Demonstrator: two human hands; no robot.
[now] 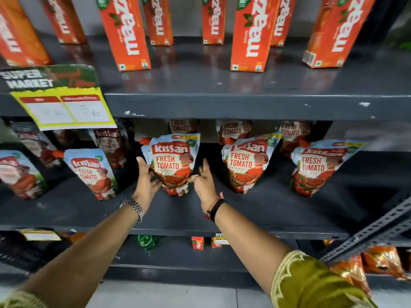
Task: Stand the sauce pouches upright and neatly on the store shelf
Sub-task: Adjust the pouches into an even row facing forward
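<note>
- Middle dark grey metal shelf carries a front row of glossy light-blue and red tomato ketchup pouches; more pouches stand behind them in shadow, half hidden by the shelf above.
- Centre ketchup pouch stands on its base near the front of the shelf, face outward, red spout cap at its upper left corner. It looks roughly upright, with a slight lean.
- Left hand is open, palm turned in toward the pouch's left edge, fingers spread. It is at or just beside the edge; contact cannot be told.
- Right hand is open too, fingers loose, just beside the pouch's lower right edge. Neither grip is closed on anything.
- Reading: the two palms bracket the pouch like bookends, probably to catch it if it slumps or to square it up by pressing both sides.
- Pouch to the right and far-right pouch tilt with tops leaning right; these likely want straightening.
- Pouch to the left leans the other way; the far-left one is blurred.
- Soft filled pouches sit on narrow gusset bases, so a nudge could tip one.
- Above: tall orange cardboard juice cartons; a yellow price placard hangs over the shelf lip.
</note>
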